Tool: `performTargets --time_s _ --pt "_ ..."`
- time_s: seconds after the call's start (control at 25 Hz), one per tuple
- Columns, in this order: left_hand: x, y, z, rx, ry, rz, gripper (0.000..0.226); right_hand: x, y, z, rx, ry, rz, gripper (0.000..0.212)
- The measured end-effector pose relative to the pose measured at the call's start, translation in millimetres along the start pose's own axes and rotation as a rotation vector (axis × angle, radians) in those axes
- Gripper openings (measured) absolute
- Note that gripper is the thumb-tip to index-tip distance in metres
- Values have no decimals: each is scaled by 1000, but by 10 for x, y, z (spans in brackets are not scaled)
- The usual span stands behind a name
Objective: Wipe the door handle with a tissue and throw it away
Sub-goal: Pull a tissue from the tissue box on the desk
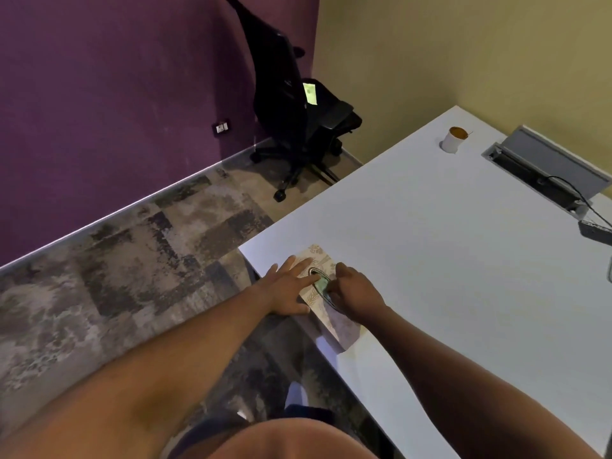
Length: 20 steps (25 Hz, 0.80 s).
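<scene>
A patterned tissue box (334,321) lies near the front left corner of the white table (447,260). My left hand (286,289) rests flat on the box's left side, fingers spread, holding it down. My right hand (356,294) has its fingers pinched at the oval slot on top, on a pale tissue (320,284) that shows in the slot. No door handle is in view.
A paper cup (453,140) stands at the table's far side. A grey cable tray (546,170) with black cables sits at the right. A black office chair (298,107) stands in the corner against the purple wall. Patterned carpet (132,276) lies to the left.
</scene>
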State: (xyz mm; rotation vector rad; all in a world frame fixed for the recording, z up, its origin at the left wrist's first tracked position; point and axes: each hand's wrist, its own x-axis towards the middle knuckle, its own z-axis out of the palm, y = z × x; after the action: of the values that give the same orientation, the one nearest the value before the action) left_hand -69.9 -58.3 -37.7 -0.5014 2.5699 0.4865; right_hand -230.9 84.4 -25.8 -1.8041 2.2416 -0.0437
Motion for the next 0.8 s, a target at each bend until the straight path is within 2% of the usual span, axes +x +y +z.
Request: performTargets --time_s 0.08,0.2,0.32,0.48,0.6,0.8 --pt "38 -21 45 11 17 10 87 69 41 37 -30 -3 -97 32" --pt "36 -59 73 3 44 18 86 182 104 65 -210 -5 -265 31" --pt "52 -50 76 -18 79 34 85 239 93 157 -321 23 -322 26" --pt "74 -44 94 -48 114 44 85 284 98 254 -350 59 -381 18" --pt "68 -61 123 -38 108 52 86 300 114 261 -319 149 -441 11" --pt "57 -73 96 -30 86 59 89 318 131 259 -253 225 -508 16"
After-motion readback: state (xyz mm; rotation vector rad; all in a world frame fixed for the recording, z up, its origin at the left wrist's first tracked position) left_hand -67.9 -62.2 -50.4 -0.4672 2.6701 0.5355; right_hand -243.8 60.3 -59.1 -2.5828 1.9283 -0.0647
